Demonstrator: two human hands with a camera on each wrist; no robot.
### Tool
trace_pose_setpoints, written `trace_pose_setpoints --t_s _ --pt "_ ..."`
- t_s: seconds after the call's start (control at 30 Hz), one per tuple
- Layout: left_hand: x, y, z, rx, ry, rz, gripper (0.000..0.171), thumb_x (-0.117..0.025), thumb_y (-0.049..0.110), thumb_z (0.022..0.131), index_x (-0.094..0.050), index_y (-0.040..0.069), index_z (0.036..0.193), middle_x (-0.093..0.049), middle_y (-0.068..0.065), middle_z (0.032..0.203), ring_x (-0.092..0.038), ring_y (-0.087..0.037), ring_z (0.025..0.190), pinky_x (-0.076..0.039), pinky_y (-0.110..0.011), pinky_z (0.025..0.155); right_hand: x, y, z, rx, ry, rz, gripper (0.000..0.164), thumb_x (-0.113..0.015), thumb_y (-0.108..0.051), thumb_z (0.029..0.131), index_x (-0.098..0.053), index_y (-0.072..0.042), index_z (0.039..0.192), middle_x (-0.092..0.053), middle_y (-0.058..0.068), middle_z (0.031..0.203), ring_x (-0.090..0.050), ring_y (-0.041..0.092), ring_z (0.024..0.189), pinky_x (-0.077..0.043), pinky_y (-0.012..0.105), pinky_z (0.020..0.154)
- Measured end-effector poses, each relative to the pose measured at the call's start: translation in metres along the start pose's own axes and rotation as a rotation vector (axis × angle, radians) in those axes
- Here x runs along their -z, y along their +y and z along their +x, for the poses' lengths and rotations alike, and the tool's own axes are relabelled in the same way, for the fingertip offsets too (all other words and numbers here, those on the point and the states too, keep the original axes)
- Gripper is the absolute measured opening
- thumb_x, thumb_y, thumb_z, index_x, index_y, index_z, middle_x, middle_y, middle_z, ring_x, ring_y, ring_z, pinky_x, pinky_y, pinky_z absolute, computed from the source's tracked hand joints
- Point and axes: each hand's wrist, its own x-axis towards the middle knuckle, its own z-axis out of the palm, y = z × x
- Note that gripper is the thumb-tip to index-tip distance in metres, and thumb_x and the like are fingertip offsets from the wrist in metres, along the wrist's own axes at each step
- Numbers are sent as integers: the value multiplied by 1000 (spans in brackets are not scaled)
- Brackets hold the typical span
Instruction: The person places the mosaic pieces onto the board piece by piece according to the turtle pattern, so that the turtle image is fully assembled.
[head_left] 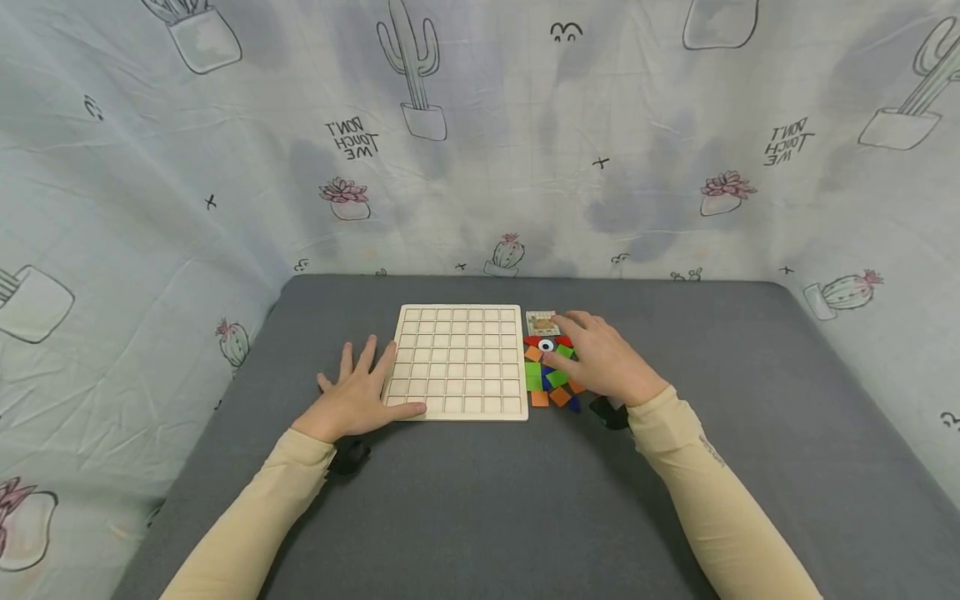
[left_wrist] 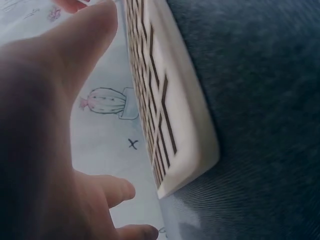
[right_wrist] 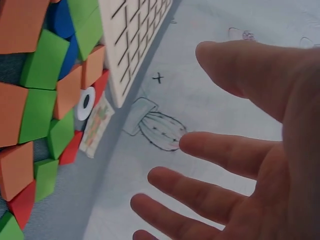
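Observation:
A pale wooden board (head_left: pixel 459 364) with a grid of square recesses lies flat on the table. My left hand (head_left: pixel 352 402) spreads its fingers at the board's left edge, the thumb over the near-left corner; whether it presses is unclear. My right hand (head_left: pixel 609 360) hovers with extended fingers over coloured pieces and holds nothing. Among these are green pieces (right_wrist: pixel 37 116), orange pieces (head_left: pixel 539 399), red pieces (right_wrist: pixel 22 205) and blue pieces (head_left: pixel 574 404). A white ring-shaped piece with a dark centre (right_wrist: pixel 85 103) sits near a small printed card (head_left: pixel 539 323). The right hand hides part of the pile.
The grey table (head_left: pixel 480 508) reaches back to a hanging cloth (head_left: pixel 480 192) printed with cacti. Black devices (head_left: pixel 350 457) are worn under both wrists. The pieces lie close along the board's right side.

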Motion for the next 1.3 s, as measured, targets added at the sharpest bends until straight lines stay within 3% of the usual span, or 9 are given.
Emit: trace_pose_setpoints --t_s 0.3,0.5,0.63,0.8,0.93,1.3 --pt "-6 -4 4 17 -24 19 120 -59 84 85 -12 13 169 0 -29 172 7 -63 153 -4 -94 100 -5 5 8 12 15 -30 63 -71 -31 100 -51 -1 152 -52 28 150 -54 46 135 -50 60 105" --pt "-10 -7 5 24 -40 15 121 -59 85 85 -12 13 169 1 -28 173 10 -63 153 -1 -94 100 -13 7 20 28 -18 -36 57 -74 -26 99 -58 -4 148 -59 26 144 -62 41 127 -55 55 99" --pt "-12 -9 6 29 -49 9 120 -58 85 85 -10 14 169 2 -27 173 11 -62 153 1 -94 101 -16 8 29 35 -33 -24 54 -74 -21 98 -59 0 145 -63 24 141 -64 39 124 -55 52 99" --pt "-13 -10 8 34 -65 14 119 -57 85 85 -9 15 170 4 -26 173 13 -62 153 3 -93 102 -20 9 40 30 -51 3 46 -73 -15 98 -64 1 140 -71 21 127 -69 31 103 -58 45 87" --pt "-13 -10 9 36 -72 27 120 -57 85 85 -8 15 170 5 -26 173 12 -62 153 2 -93 102 -23 12 46 20 -71 0 42 -71 -12 98 -66 1 137 -72 19 118 -65 24 87 -54 39 76" --pt "-13 -11 8 39 -71 53 120 -54 87 85 -8 15 170 5 -25 173 10 -62 154 1 -93 102 -34 17 55 34 -46 -33 23 -70 -9 98 -74 -2 119 -73 18 115 -69 28 95 -58 44 83"
